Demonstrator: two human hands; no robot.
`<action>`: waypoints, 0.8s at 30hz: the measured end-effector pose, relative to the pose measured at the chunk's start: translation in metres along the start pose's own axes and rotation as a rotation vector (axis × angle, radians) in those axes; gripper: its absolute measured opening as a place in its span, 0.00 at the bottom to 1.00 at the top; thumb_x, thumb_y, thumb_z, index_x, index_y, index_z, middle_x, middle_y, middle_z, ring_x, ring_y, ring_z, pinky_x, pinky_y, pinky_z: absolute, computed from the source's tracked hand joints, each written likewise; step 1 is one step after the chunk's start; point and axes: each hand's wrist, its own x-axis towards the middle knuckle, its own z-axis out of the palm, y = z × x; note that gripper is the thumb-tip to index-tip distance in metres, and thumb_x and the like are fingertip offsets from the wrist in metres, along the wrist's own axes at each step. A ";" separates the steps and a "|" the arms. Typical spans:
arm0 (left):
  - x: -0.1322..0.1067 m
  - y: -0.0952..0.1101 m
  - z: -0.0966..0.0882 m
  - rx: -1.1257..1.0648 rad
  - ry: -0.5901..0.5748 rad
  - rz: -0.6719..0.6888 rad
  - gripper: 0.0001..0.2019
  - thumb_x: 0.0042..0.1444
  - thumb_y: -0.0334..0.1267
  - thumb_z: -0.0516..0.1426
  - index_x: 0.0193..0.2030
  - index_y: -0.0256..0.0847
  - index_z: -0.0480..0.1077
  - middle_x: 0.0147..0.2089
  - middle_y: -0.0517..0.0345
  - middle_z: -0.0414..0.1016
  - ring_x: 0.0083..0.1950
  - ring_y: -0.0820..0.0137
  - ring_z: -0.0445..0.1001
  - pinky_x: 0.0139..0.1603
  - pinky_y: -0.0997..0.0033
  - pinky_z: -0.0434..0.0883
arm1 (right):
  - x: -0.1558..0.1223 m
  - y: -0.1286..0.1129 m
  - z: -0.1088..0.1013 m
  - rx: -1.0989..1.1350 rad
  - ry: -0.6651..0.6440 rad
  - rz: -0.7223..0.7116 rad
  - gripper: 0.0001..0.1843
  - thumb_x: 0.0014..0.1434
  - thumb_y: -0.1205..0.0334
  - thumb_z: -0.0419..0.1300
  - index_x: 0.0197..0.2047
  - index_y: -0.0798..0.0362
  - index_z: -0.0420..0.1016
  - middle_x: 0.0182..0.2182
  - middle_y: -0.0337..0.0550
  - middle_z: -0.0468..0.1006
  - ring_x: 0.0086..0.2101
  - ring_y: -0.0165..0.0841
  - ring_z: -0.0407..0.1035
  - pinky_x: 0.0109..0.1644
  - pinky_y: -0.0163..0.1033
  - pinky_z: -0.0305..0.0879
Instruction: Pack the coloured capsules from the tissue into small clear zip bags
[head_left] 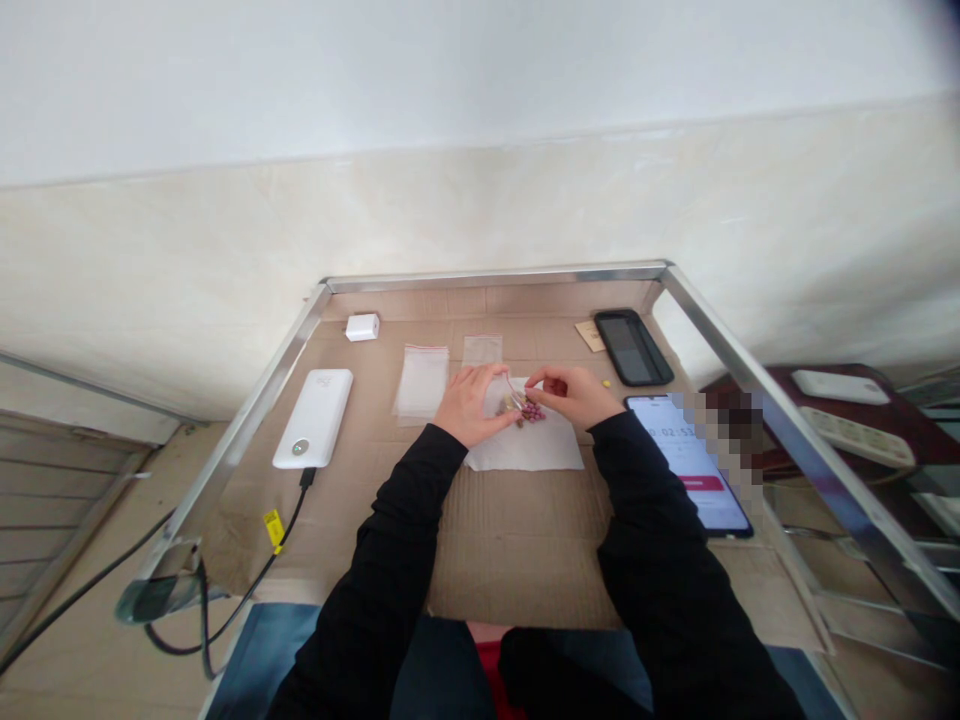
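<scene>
My left hand (474, 405) is over the left part of a white paper sheet (525, 455), thumb and forefinger curved around what looks like a small clear zip bag with a reddish edge (509, 381). Just right of it, my right hand (576, 396) has its thumb and forefinger pinched together; whatever sits between the tips is too small to make out. Purple beads (534, 411) lie in a little heap on the paper under the fingers, with some gold-coloured bits beside them. Flat clear zip bags (422, 380) are stacked left of my left hand, and another clear bag (482, 349) lies behind it.
Cardboard (525, 540) lines the metal-framed table. On the left are a white power bank (313, 418) with a black cable and a white charger plug (362, 327). To the right lie a phone showing a timer (694, 470), a black case (634, 347) and a yellow bit (607, 383).
</scene>
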 end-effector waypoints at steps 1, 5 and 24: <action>0.000 0.000 0.000 -0.004 0.002 0.004 0.27 0.43 0.48 0.58 0.49 0.42 0.57 0.48 0.51 0.67 0.49 0.61 0.64 0.49 0.57 0.61 | 0.001 -0.003 0.003 0.025 -0.003 -0.009 0.15 0.51 0.54 0.53 0.34 0.56 0.72 0.18 0.36 0.65 0.20 0.25 0.57 0.24 0.31 0.50; 0.000 0.000 0.001 -0.011 0.017 0.027 0.27 0.43 0.48 0.57 0.49 0.41 0.57 0.48 0.52 0.67 0.48 0.62 0.65 0.49 0.59 0.61 | 0.002 -0.008 0.011 0.105 -0.030 -0.033 0.14 0.52 0.55 0.52 0.35 0.56 0.70 0.17 0.36 0.67 0.19 0.25 0.59 0.24 0.30 0.52; 0.000 -0.002 0.000 0.001 0.025 0.029 0.28 0.43 0.48 0.58 0.50 0.40 0.57 0.48 0.51 0.67 0.49 0.62 0.64 0.50 0.57 0.61 | -0.006 0.031 -0.003 -0.169 -0.245 0.106 0.17 0.45 0.49 0.58 0.30 0.54 0.72 0.19 0.36 0.67 0.20 0.24 0.58 0.23 0.31 0.47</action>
